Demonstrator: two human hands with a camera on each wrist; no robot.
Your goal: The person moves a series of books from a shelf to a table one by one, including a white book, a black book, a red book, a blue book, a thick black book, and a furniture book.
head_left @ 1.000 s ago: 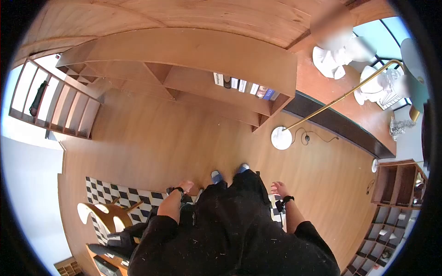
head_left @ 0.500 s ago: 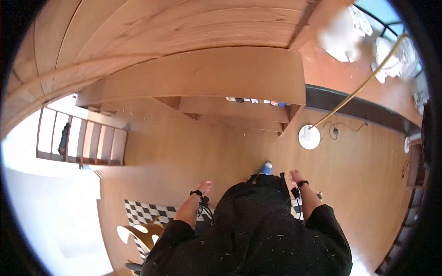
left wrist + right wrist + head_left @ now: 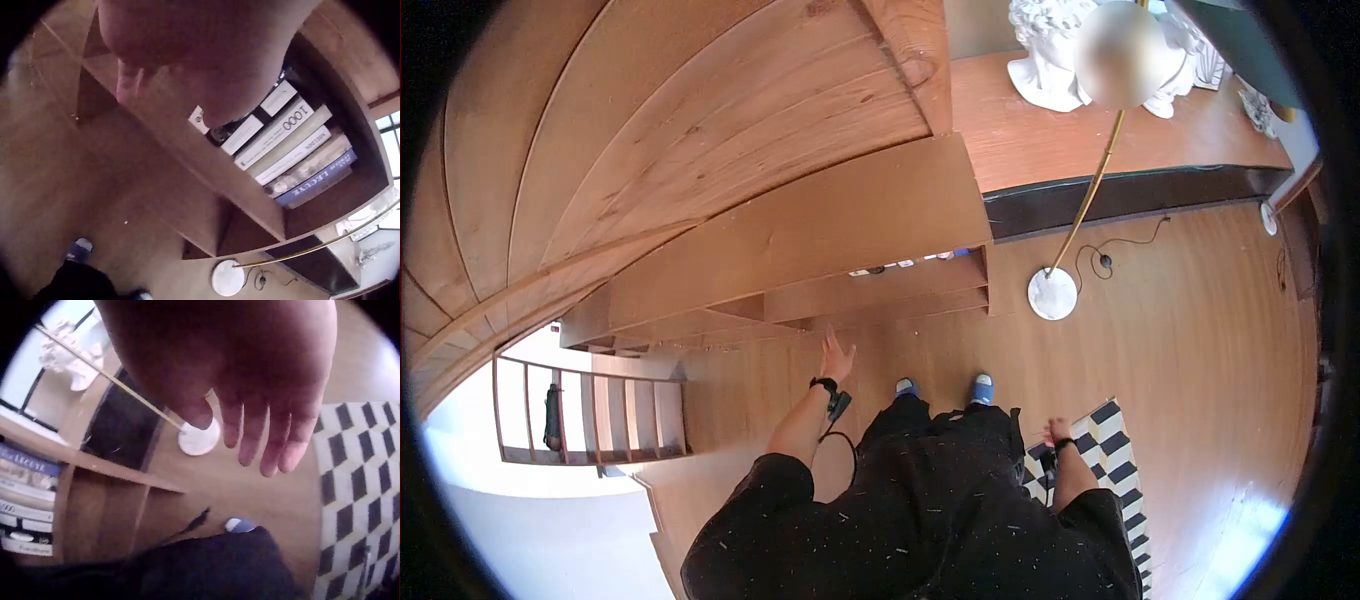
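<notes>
In the head view my left hand (image 3: pixel 835 361) reaches forward toward the low wooden shelf (image 3: pixel 800 255), its fingers spread and holding nothing. The left wrist view has that hand overlapping a row of books, among them a thick white one marked 1000 (image 3: pixel 281 134) and a blue one marked LECUYE (image 3: pixel 315 184). At my right side hangs my right hand (image 3: pixel 1057 432), nothing in it. Its fingers (image 3: pixel 252 434) dangle loosely over the floor in the right wrist view, with the checkered rug (image 3: pixel 359 487) beside them.
A floor lamp's round white base (image 3: pixel 1053 293) stands right of the shelf, its cord (image 3: pixel 1106 261) lying on the floor. White busts (image 3: pixel 1045 60) sit on a wooden ledge (image 3: pixel 1040 140) behind. At far left is a slatted wooden rack (image 3: pixel 590 410). A wood-panelled surface (image 3: pixel 700 130) rises close ahead.
My left hand has moved forward toward the shelf, and its fingers have spread. My body has turned and come nearer the shelf. The right hand stays low at my side.
</notes>
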